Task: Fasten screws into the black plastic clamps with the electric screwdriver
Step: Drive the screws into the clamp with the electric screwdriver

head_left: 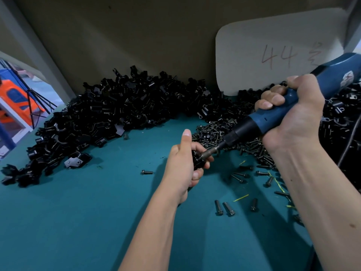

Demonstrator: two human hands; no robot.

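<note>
- Clamp gripped in left hand above mid-table, thumb raised.
- Right hand wrapped round electric screwdriver; bit at clamp.
- Judgement: keep bit in line with the screw, brace clamp firmly, press lightly.

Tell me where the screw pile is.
The screw pile lies right of centre on the green table, under the electric screwdriver, with the clamp heap to its left.

We see a blue-green table. A big heap of black clamps lies at ten o'clock, a pile of screws at two o'clock, and loose screws at four o'clock.
</note>
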